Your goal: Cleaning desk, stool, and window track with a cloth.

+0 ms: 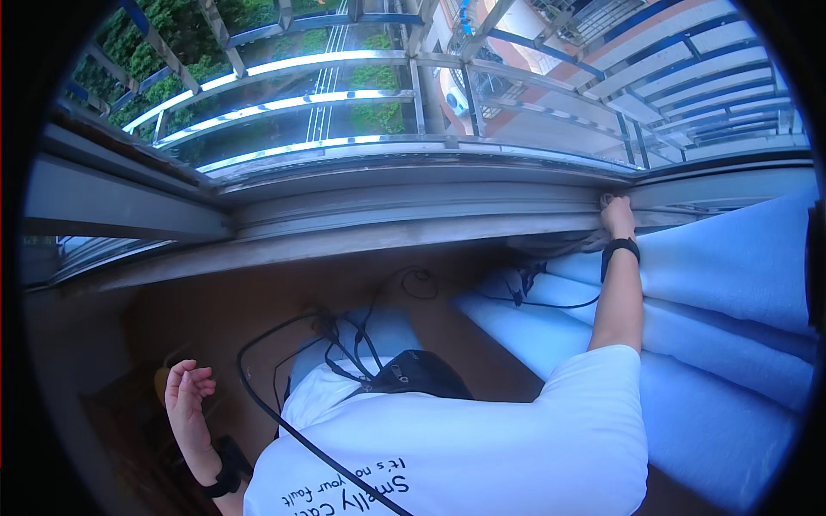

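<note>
At the right end of the window's sliding track point(419, 206), my right hand point(619, 216) grips a bunched grey cloth point(605, 201), mostly hidden by the fingers. That hand presses close to the corner where the track meets the right sash frame point(703, 187). My left hand point(189, 387) hangs in the air at the lower left, fingers loosely curled and holding nothing. Both wrists wear black bands. Below my right arm, a light blue curtain point(710, 309) spreads in folds.
Metal security bars point(290, 103) stand outside the window, with trees and a building beyond. A left sash frame point(129, 193) borders the opening. Black cables point(258, 348) loop from a black waist bag point(419, 377) past my body. Below the ledge point(258, 258) is a brownish wall.
</note>
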Available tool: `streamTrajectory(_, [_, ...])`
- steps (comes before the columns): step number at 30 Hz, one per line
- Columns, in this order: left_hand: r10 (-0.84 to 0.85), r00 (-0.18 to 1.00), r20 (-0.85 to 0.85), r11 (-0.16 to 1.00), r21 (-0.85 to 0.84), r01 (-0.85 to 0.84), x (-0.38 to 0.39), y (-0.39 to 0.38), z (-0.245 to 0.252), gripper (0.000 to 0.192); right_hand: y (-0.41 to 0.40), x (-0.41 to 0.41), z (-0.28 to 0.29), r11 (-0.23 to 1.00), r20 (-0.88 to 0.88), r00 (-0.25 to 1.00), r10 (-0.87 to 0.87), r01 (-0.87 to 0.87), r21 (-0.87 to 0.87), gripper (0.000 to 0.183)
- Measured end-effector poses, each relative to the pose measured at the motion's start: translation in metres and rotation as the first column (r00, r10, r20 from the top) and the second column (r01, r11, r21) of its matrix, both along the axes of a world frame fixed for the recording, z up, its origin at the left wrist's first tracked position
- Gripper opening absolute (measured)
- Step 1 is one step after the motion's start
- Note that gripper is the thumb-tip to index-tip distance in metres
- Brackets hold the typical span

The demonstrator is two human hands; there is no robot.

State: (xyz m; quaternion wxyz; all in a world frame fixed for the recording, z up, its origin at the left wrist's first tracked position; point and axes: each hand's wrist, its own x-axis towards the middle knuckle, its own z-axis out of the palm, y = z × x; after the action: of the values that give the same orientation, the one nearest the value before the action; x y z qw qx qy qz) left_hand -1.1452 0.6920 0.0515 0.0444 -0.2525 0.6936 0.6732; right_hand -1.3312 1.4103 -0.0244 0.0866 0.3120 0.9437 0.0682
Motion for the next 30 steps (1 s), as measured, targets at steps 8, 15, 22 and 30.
streamTrajectory(8, [-0.009,1.0,-0.029,0.999,0.032,0.009,0.001,-0.028,0.008,0.018,-0.113,0.0,0.007,0.952,-0.074,0.964,0.254,-0.263,-0.156,0.024])
streamTrajectory(15, [-0.044,0.998,-0.049,0.999,-0.022,0.043,0.002,-0.055,0.003,0.02,-0.295,0.014,0.011,0.802,-0.197,0.803,0.562,-0.588,-0.104,0.017])
streamTrajectory(22, [0.047,0.999,-0.026,0.998,0.035,-0.046,0.022,-0.085,-0.01,0.019,-0.427,0.014,0.025,0.721,-0.254,0.747,0.614,-0.662,-0.204,0.014])
streamTrajectory(30, [0.098,0.995,0.004,0.994,0.048,-0.098,0.029,-0.1,-0.013,0.018,-0.541,0.008,0.029,0.561,-0.335,0.648,0.685,-0.761,-0.326,0.016])
